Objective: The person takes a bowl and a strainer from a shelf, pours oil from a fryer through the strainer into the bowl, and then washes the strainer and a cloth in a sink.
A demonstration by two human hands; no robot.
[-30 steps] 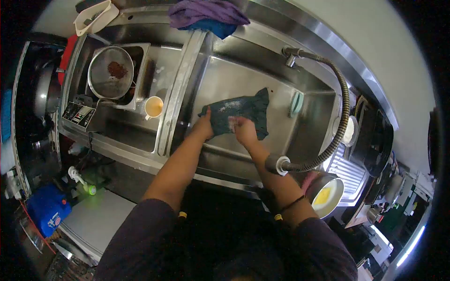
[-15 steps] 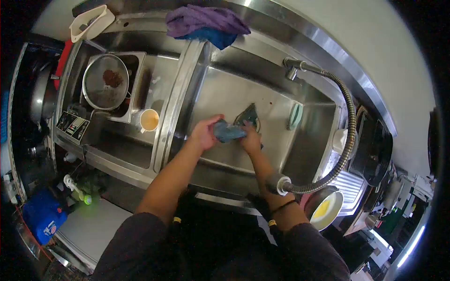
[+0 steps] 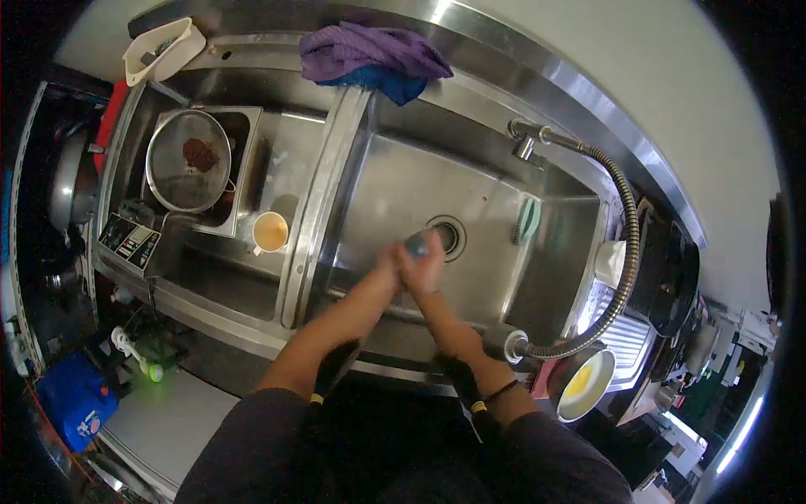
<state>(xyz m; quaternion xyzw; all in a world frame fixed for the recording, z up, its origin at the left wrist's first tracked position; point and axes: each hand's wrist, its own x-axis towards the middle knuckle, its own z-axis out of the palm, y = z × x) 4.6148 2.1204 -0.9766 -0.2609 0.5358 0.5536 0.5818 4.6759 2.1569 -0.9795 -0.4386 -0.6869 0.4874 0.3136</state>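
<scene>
Over the steel sink (image 3: 395, 181), my left hand (image 3: 389, 267) and my right hand (image 3: 428, 267) are pressed together around a dark teal cloth (image 3: 416, 244). The cloth is bunched into a small ball and only its top shows between the fingers. The hands are just left of the drain (image 3: 447, 233). A flexible spray hose hangs its head (image 3: 506, 343) beside my right forearm.
A purple and blue cloth pile (image 3: 369, 55) lies on the back rim. At left stand a cup of tea (image 3: 270, 233) and a strainer with tea grounds (image 3: 189, 160). A green sponge (image 3: 527, 220) leans on the sink's right wall. A yellow-filled bowl (image 3: 585, 383) sits at lower right.
The teal cloth lay spread on the sink floor a second ago. Both hands gathered it up, and now it is squeezed into a ball between them, uncovering the drain.
</scene>
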